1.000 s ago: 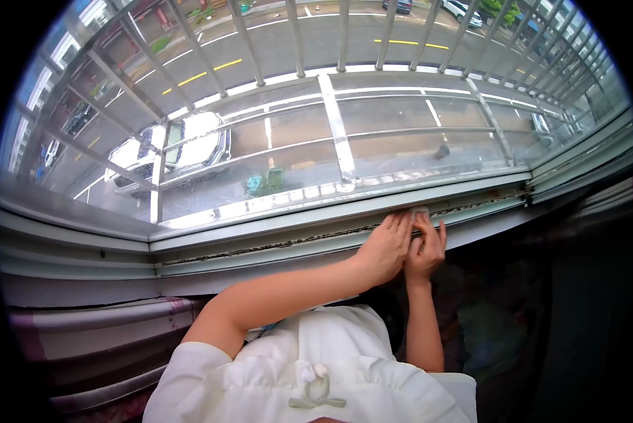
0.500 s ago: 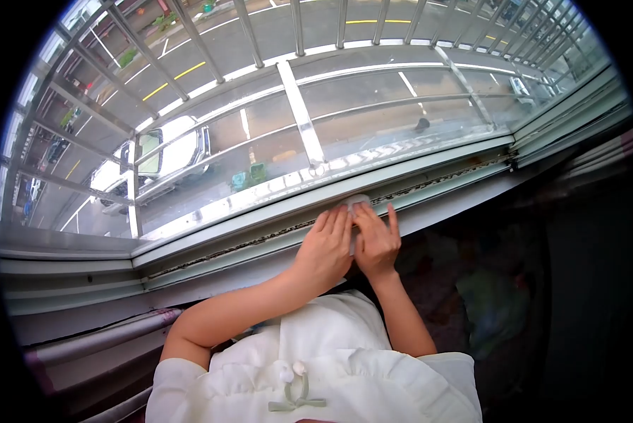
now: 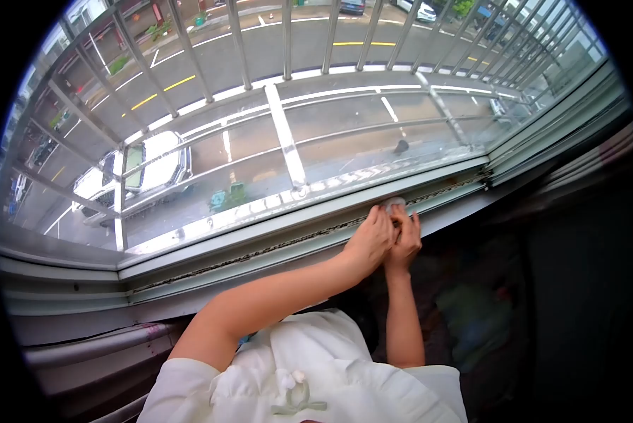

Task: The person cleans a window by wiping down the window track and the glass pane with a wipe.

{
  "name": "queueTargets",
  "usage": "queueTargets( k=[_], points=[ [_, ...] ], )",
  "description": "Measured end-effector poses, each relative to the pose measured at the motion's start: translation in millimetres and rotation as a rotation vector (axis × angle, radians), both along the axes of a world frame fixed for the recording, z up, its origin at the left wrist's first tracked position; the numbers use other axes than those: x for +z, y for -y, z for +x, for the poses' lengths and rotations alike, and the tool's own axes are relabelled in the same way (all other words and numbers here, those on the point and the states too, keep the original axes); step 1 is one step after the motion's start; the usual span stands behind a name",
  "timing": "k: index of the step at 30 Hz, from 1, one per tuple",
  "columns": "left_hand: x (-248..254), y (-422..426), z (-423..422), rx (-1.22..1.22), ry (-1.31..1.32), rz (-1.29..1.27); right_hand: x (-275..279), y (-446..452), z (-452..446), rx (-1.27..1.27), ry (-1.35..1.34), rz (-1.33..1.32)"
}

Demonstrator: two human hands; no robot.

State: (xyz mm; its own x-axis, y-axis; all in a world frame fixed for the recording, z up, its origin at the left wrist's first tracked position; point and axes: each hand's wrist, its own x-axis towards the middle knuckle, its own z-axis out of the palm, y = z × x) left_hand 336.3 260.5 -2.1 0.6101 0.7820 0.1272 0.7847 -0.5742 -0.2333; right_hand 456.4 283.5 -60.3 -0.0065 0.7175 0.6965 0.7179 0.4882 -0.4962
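Observation:
My left hand (image 3: 370,241) and my right hand (image 3: 404,243) are close together over the window track (image 3: 316,234). Between their fingertips a small whitish wipe (image 3: 396,202) shows, pressed against the track; most of it is hidden by the fingers. Both hands have their fingers closed on it. A dark, dirty-looking groove (image 3: 260,252) runs along the track to the left of my hands and goes on to their right.
Beyond the track stands a metal window guard (image 3: 286,134) with upright bars. A white car (image 3: 150,162) is parked on the street below. A rolled, pale curtain-like bundle (image 3: 98,347) lies at lower left. Dark, blurred fabric (image 3: 475,317) is at right.
Both hands have moved to the right along the track with the wipe, and my left arm reaches further out. The view has shifted slightly.

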Motion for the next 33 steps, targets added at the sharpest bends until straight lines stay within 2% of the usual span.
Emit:
queueTargets(
  k=[3,5,7,9,12,17,20,23,25,29,33],
  points=[
    [-0.6,15.6,-17.8,0.009,0.048,0.056,4.3,14.9,-15.5,0.042,0.011,-0.017],
    [1.6,30.9,-35.6,0.077,0.121,-0.047,7.1,28.7,-29.8,0.112,0.028,-0.056],
    [1.4,51.6,-63.2,0.100,0.195,0.024,12.7,44.5,-52.3,0.179,0.030,-0.065],
    [7.4,73.8,-90.3,0.193,0.278,-0.107,17.3,61.6,-73.1,0.276,0.065,-0.096],
    [12.7,102.5,-122.9,0.297,0.375,-0.043,27.3,82.0,-103.2,0.423,0.090,-0.156],
    [20.7,126.9,-153.8,0.373,0.340,-0.105,37.5,92.7,-127.5,0.619,0.160,-0.123],
    [26.9,129.3,-151.8,0.419,0.385,-0.153,31.7,86.8,-125.3,0.617,0.122,-0.133],
    [24.9,125.0,-144.7,0.380,0.369,-0.085,29.8,84.5,-121.8,0.608,0.070,-0.194],
    [18.7,119.6,-140.9,0.361,0.366,-0.075,39.9,83.6,-118.0,0.587,0.185,-0.143],
    [7.3,114.6,-131.3,0.367,0.366,-0.142,35.7,82.4,-106.1,0.562,0.353,-0.209],
    [-5.6,104.4,-107.7,0.384,0.271,-0.075,30.2,76.8,-89.2,0.515,0.350,-0.177]
  ],
)
